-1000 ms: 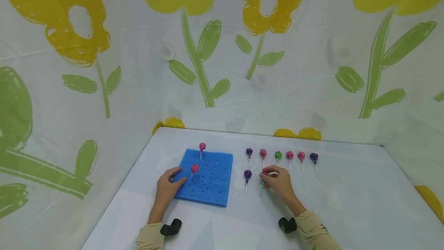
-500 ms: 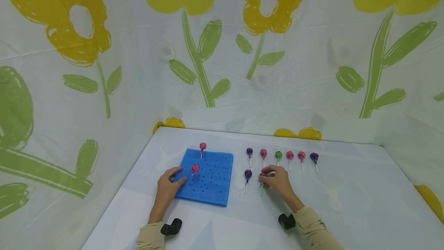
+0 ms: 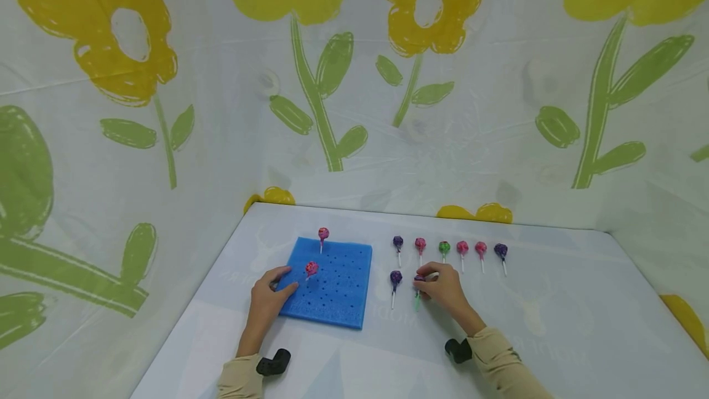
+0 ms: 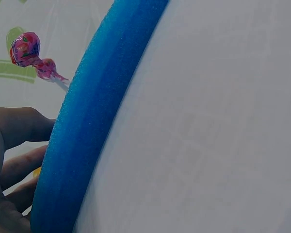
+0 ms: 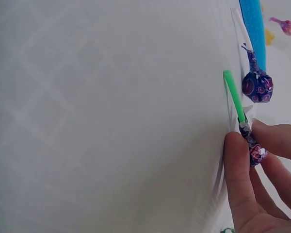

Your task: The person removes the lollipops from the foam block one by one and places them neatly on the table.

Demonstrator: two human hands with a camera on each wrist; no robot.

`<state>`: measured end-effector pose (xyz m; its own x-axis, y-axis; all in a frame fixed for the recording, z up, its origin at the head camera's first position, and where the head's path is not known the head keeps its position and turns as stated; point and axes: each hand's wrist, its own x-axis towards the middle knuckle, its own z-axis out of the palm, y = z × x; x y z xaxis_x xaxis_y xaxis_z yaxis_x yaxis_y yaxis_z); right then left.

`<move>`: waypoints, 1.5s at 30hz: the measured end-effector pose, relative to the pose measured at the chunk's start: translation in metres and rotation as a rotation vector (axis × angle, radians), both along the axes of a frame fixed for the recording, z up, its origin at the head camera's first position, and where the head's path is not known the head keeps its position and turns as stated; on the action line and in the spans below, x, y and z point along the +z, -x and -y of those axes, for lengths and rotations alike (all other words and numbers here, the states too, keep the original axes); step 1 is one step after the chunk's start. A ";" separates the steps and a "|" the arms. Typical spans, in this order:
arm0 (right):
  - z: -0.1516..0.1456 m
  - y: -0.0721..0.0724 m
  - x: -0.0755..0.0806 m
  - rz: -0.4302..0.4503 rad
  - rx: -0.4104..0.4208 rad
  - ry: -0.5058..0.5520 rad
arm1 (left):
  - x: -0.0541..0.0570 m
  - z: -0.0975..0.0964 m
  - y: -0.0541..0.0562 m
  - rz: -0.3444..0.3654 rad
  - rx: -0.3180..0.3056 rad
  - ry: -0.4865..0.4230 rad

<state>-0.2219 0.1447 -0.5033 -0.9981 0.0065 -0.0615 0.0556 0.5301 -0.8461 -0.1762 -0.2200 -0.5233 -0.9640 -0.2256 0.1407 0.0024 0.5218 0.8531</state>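
In the head view my left hand (image 3: 266,300) rests at the left edge of a blue foam board (image 3: 346,285) dotted with small holes, its fingers touching the top. Two pink lollipops stand in the board: one near the back edge (image 3: 324,234), the other lollipop (image 3: 312,269) beside my left fingertips. My right hand (image 3: 445,291) pinches a purple lollipop with a green stick (image 5: 255,151) between thumb and fingers, low at the table; part of its wrapped head is hidden. Just left of it lies a purple lollipop with a white stick (image 5: 257,87).
Behind my right hand several lollipops lie in a row on the white table (image 3: 554,325), among them a green one (image 3: 445,247) and a dark purple one (image 3: 501,250). Dark wrist devices (image 3: 274,362) sit at both wrists. A flower-printed curtain (image 3: 471,159) surrounds the table.
My right fingers have shifted very slightly left on the green-stick lollipop, which stays in about the same place. My left hand and the board have not moved.
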 end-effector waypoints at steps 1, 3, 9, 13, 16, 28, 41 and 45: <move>0.000 0.001 0.000 0.001 0.002 -0.004 | 0.000 0.000 0.000 -0.004 -0.001 0.002; 0.000 0.001 0.001 0.002 0.004 -0.010 | -0.001 0.000 0.000 -0.009 -0.002 0.005; 0.000 0.001 0.006 -0.004 0.005 -0.066 | -0.001 0.000 0.001 0.008 0.003 -0.001; -0.001 0.002 0.009 -0.046 0.011 -0.093 | -0.001 0.000 0.001 -0.002 0.006 0.002; -0.001 0.003 0.011 -0.076 0.008 -0.105 | -0.001 0.000 0.001 -0.015 0.007 0.011; 0.007 0.008 0.025 -0.138 0.009 -0.086 | -0.002 -0.001 0.000 -0.013 0.016 0.012; 0.025 0.015 0.036 -0.237 0.062 -0.010 | 0.001 -0.001 0.000 -0.001 0.013 0.002; 0.038 0.019 0.042 -0.227 0.062 -0.003 | 0.001 0.000 0.000 0.017 0.005 -0.008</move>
